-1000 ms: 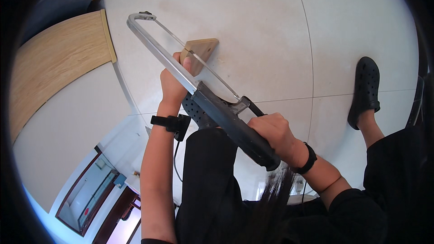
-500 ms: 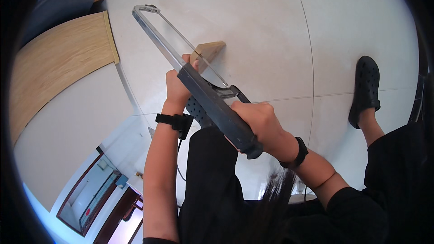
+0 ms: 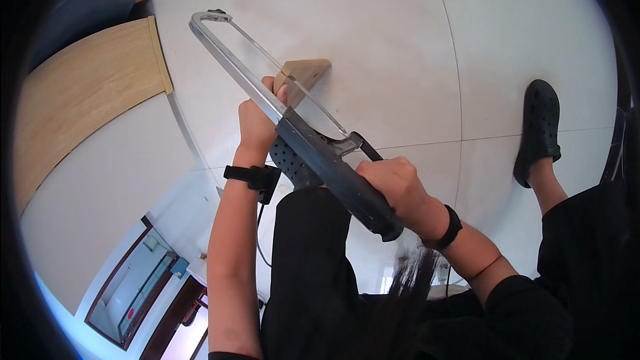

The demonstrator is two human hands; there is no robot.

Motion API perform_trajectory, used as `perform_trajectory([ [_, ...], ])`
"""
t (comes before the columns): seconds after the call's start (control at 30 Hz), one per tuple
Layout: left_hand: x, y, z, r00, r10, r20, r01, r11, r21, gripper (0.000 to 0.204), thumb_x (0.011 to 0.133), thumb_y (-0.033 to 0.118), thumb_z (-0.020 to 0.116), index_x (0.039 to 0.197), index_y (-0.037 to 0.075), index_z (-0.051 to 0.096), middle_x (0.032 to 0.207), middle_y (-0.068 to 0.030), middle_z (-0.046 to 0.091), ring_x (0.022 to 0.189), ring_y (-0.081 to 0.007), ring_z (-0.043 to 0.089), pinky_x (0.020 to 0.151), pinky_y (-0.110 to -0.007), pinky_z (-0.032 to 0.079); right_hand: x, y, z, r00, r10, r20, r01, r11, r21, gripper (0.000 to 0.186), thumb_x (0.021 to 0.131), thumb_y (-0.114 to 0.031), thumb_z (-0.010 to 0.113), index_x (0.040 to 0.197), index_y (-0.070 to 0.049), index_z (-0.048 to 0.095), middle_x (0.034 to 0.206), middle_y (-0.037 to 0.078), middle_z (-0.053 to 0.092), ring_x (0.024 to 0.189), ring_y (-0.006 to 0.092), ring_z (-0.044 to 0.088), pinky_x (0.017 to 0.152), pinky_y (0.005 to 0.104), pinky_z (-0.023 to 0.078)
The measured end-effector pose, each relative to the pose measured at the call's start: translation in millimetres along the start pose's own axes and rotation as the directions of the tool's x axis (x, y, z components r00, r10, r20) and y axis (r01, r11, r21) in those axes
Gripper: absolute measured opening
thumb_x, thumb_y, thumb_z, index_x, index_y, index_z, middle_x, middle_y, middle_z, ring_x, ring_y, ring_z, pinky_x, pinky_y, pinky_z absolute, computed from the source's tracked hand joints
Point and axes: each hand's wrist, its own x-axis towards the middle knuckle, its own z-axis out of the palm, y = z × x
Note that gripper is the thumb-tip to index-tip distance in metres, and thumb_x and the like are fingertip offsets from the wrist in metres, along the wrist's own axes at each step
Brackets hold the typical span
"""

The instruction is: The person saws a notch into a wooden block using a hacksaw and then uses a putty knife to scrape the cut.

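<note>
My right hand is closed round the black handle of a hacksaw. The saw's silver frame slants up to the far left. Its thin blade crosses a small light-coloured wooden block, touching or very close to it; how deep the blade sits in the wood I cannot tell. Behind the saw frame, my left hand grips the block's near left end, with its fingers partly hidden by the frame. Black straps circle both wrists, and the left one carries a small black box.
My feet wear black clogs, one out to the right and one partly behind the saw. Pale floor tiles lie below. At the left stands a wood-topped panel, with dark blue fabric beyond it.
My right hand has drawn the hacksaw back toward the lower right, its blade sliding across the block. My left hand and the block have shifted slightly left.
</note>
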Motion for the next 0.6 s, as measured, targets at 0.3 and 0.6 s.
perform_trajectory([
  [0.3,-2.4,2.1,-0.8,0.996,0.084,0.010,-0.084,0.993,0.086,0.023,0.090,0.035,0.058,0.089,0.012,0.054,0.057,-0.0100,0.058,0.055,-0.0329,0.062,0.047,-0.040,0.047,-11.0,-5.8,1.1,1.000,0.020,0.001,-0.020,1.000,0.001,0.016,0.072,-0.007,0.067,0.078,-0.004,0.053,0.058,0.010,0.050,0.051,0.0276,0.056,0.047,0.0342,0.044],
  [0.6,-0.2,5.7,-4.5,0.990,-0.143,-0.011,0.141,0.986,-0.089,0.030,0.091,0.036,0.056,0.105,0.010,0.060,0.075,-0.0180,0.066,0.070,-0.0389,0.065,0.060,-0.041,0.051,6.2,11.3,8.9,0.999,-0.034,-0.033,0.034,0.999,0.005,0.013,0.073,-0.005,0.064,0.077,-0.004,0.051,0.059,0.011,0.050,0.051,0.0285,0.056,0.048,0.0346,0.044],
])
